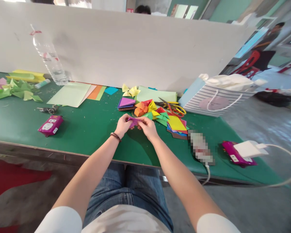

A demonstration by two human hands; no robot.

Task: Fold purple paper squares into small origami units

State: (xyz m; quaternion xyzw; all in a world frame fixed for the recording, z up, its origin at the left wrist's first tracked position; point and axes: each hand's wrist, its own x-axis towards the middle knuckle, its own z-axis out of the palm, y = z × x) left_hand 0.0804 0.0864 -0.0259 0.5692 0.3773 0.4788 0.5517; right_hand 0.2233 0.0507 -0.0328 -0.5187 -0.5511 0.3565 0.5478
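A view is being given from above, down two bare forearms to a green table [92, 129]. A small folded purple paper [134, 121] is being pinched between both hands just above the middle of the table. The left hand [123, 125] is being closed on its left end and the right hand [147, 127] on its right end, with the fingertips meeting over it. It is probably being gripped from both sides so that it is being kept steady while fingers are pressing on it. It is being held low, close to the table surface. A beaded bracelet [115, 136] is being worn on the left wrist.

Just beyond the hands, a heap [146, 109] of folded pieces in orange, yellow, red and green is being kept. Scissors [173, 108] are lying to its right, and a stack of coloured squares [176, 124] is lying near the right hand. All of these are likely being kept there for easy reach. A smaller purple stack [126, 103] is sitting behind the left hand.

Farther left, pale sheets [70, 94], keys [48, 109], a pink box [50, 125], green scraps [14, 89] and a clear bottle [49, 60] are being left well apart from the hands. On the right, a striped bag [215, 100] is resting near the table's edge. A white charger [249, 149] is lying on a second box [232, 154] by the front corner. The back of the table is being closed off by a pale board [135, 48].
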